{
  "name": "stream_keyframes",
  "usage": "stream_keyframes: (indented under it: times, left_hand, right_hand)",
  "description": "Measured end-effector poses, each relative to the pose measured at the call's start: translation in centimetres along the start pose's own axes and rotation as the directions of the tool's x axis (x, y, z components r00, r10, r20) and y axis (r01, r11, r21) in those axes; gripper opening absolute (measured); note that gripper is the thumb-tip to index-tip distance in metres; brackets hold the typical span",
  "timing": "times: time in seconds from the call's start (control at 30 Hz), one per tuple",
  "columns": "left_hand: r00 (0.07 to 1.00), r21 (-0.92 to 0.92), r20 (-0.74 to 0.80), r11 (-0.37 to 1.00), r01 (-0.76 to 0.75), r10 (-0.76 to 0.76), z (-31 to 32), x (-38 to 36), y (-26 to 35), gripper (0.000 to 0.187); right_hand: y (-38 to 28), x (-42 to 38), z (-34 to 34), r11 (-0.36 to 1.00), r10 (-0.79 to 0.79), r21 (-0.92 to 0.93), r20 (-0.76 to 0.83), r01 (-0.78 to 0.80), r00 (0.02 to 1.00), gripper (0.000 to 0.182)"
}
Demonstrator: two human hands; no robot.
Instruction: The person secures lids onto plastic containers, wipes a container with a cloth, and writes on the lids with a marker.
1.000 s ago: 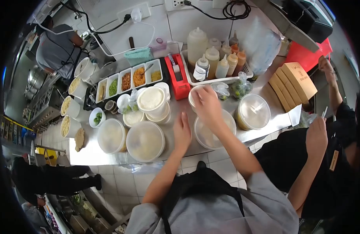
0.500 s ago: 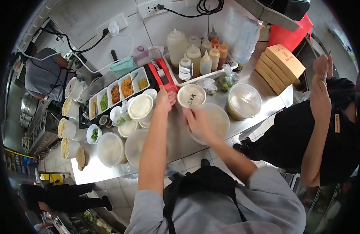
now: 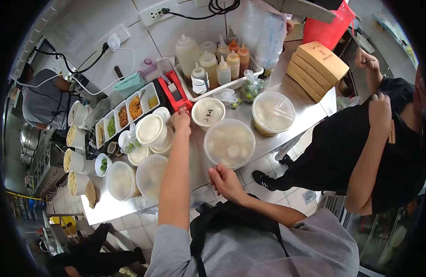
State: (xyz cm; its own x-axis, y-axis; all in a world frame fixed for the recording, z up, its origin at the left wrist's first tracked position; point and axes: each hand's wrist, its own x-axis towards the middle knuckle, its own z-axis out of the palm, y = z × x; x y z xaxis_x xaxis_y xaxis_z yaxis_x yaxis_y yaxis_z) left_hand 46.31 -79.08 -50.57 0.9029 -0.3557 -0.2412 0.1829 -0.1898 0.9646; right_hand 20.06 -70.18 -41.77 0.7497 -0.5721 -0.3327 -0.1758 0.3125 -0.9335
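My left hand point(image 3: 181, 121) is at the near end of a red dispenser-like device point(image 3: 175, 94), fingers curled against it; whatever they grip is hidden. My right hand point(image 3: 227, 183) hovers by the table's front edge, thumb and fingers pressed together; anything between them is too small to make out. Just beyond it stands a round clear-lidded tub point(image 3: 229, 143) with pale round pieces inside. A white lidded tub with handwriting on top point(image 3: 208, 112) sits between that tub and the red device. Left of my forearm are a stack of white lidded tubs point(image 3: 151, 129) and another clear-lidded tub point(image 3: 150, 176).
A white basket point(image 3: 226, 85) holds several squeeze bottles. Cardboard boxes point(image 3: 317, 67) and a clear-lidded tub point(image 3: 273, 113) are at the right. Topping trays point(image 3: 132, 108) and noodle cups point(image 3: 73, 161) line the left. A co-worker in black point(image 3: 360, 152) stands close on the right.
My right hand has drawn back from the lidded tubs to the table's front edge. The left stays at the red device, its fingers more curled. The whole view has shifted slightly.
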Motion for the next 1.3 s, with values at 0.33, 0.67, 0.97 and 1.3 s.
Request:
stream_keyframes:
  times: [0.33, 0.67, 0.97, 1.3]
  left_hand:
    - [0.986, -0.212, 0.153, 0.972, 0.102, -0.070, -4.3, -9.4, 4.0, 0.029]
    - [0.914, -0.391, 0.115, 0.864, -0.318, 0.389, -5.0, -14.8, 3.5, 0.051]
    - [0.900, -0.352, 0.162, 0.876, -0.330, 0.405, -2.6, -14.0, 2.6, 0.046]
    - [0.924, -0.450, 0.347, 0.837, 0.313, -0.159, -2.4, -12.9, -1.4, 0.059]
  right_hand:
    - [0.4, -2.0, -4.1, 0.738, -0.604, -0.524, -0.230, 0.426, 0.763, 0.019]
    - [1.8, 0.7, -10.8, 0.630, -0.654, -0.524, 0.038, 0.573, 0.755, 0.011]
    - [0.8, 0.4, -12.9, 0.923, -0.355, -0.224, -0.187, 0.312, 0.916, 0.014]
    - [4.5, 2.6, -14.7, 0.969, -0.162, -0.188, -0.007, 0.158, 0.987, 0.021]
